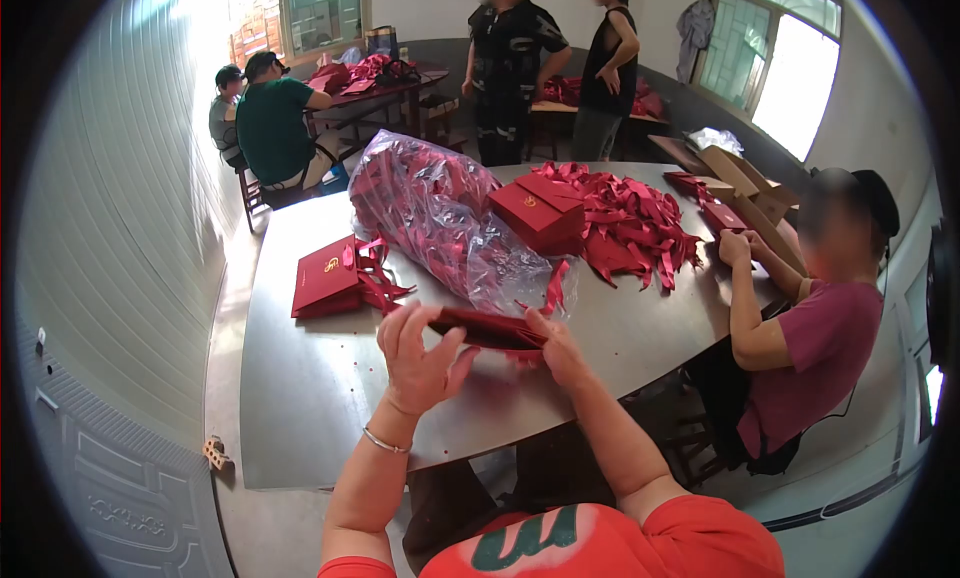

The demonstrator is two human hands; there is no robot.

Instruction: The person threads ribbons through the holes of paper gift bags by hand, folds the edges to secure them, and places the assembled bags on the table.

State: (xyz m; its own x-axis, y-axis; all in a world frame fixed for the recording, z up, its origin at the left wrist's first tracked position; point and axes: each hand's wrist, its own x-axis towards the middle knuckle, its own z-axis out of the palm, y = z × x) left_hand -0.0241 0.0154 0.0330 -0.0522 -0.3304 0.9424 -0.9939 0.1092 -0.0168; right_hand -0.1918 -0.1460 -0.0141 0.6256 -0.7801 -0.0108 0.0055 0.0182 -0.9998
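A dark red paper gift bag [490, 330] is held over the near part of the metal table, its mouth partly spread and facing me. My right hand [562, 350] grips the bag's right end, thumb along the rim. At the left end, my left hand [422, 356] has its fingers apart, with fingertips right at the bag's edge and slightly blurred. A finished-looking red gift bag [328, 278] with a gold emblem lies left of my hands, red ribbons beside it. Beyond the held bag, a clear plastic sack [430, 208] full of red ribboned pieces lies across the table.
Another red bag [537, 213] rests against a heap of red ribboned bags [635, 223]. The metal table [300, 418] curves along its near edge. At the right, a seated person [815, 328] handles a red piece beside a cardboard box [745, 183]. Other people are farther back.
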